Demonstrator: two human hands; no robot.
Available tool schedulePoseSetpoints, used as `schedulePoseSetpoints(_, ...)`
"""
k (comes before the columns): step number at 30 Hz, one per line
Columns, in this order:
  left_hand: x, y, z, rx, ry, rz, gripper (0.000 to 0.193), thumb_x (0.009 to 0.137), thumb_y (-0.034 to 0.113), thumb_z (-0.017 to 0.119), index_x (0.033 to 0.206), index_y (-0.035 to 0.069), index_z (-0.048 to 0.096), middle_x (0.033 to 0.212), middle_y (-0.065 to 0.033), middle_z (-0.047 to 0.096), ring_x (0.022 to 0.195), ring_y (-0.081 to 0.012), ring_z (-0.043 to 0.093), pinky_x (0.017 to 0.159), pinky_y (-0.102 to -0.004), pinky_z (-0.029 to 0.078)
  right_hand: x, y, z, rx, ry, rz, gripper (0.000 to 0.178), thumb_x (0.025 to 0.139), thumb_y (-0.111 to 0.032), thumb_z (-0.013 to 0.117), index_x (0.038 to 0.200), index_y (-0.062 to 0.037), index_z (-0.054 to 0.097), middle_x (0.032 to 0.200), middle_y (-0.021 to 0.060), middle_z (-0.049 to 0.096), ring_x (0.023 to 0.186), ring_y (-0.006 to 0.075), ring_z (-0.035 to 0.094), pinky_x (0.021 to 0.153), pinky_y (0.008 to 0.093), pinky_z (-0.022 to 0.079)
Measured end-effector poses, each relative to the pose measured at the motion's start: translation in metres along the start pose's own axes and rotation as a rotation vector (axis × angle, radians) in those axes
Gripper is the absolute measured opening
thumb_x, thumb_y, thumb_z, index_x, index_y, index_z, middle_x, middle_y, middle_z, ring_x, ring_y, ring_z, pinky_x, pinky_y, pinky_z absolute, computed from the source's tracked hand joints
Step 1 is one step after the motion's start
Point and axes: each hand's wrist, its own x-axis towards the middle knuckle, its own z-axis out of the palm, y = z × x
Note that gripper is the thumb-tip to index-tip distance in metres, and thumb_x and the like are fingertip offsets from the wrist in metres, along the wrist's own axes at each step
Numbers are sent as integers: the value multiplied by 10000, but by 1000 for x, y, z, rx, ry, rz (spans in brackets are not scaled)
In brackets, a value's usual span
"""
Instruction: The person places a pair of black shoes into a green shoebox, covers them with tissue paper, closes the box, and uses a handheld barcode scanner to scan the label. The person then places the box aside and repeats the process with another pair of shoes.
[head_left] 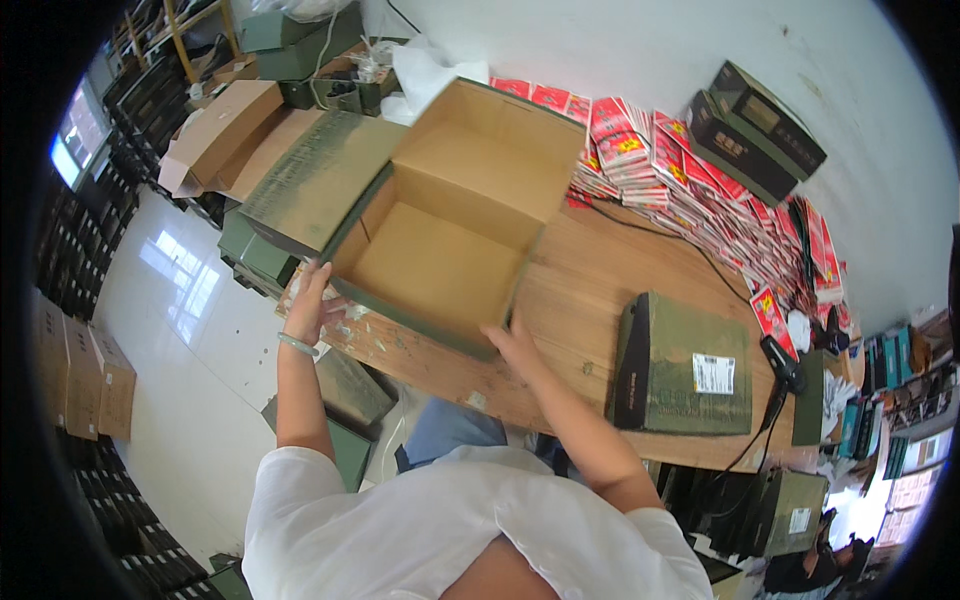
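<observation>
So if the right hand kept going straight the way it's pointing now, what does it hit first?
The right hand already rests at the near wall of the open cardboard box. Going straight on, it would likely meet that green-edged wall first, then the empty inside, though depth is hard to judge.

Matt cardboard box [450,215], worn wooden table [590,290], glossy tiled floor [180,300]

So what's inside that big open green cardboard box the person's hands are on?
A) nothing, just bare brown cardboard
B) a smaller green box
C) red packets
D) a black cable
A: the open green cardboard box shows only its bare brown floor and walls, with the left hand and right hand at its near edge; the red packets lie outside on the wooden table.
</observation>
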Motion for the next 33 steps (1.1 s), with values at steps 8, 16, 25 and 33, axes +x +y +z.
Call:
schedulePoseSetpoints(8,63,-23,-24,221,376,151,1003,838,501,689,1553,239,35,1464,-190,394,1213,-357,500,936,-468,418,8,-69,56,-189,-76,112,1056,808,-202,658,1518,31,-88,1524,323,250,1369,396,373,1100,374,348)
schedulePoseSetpoints(16,-18,-100,53,461,262,434,915,914,267,653,1543,53,24,1584,-215,106,1459,-320,179,1159,-415,221,-82,-6,-27,-374,150,50,927,887,-216,604,1535,-1,-23,1486,325,321,1266,421,482,1049,408,406)
schedulePoseSetpoints(25,-67,-133,75,367,214,487,848,909,134,666,1504,53,68,1399,-210,353,1243,-282,430,1032,-398,406,-251,-47,-154,122,932,-234,178,1023,-178,492,1033,-24,581,874,83,639,585,81,509,558,230,436)
schedulePoseSetpoints(33,-77,-139,82,286,280,591,777,907,120,656,1476,63,130,1339,-245,392,1146,-297,497,968,-405,463,-221,71,-237,1134,1226,207,491,978,-571,401,988,-86,477,892,35,451,794,180,460,679,365,448)
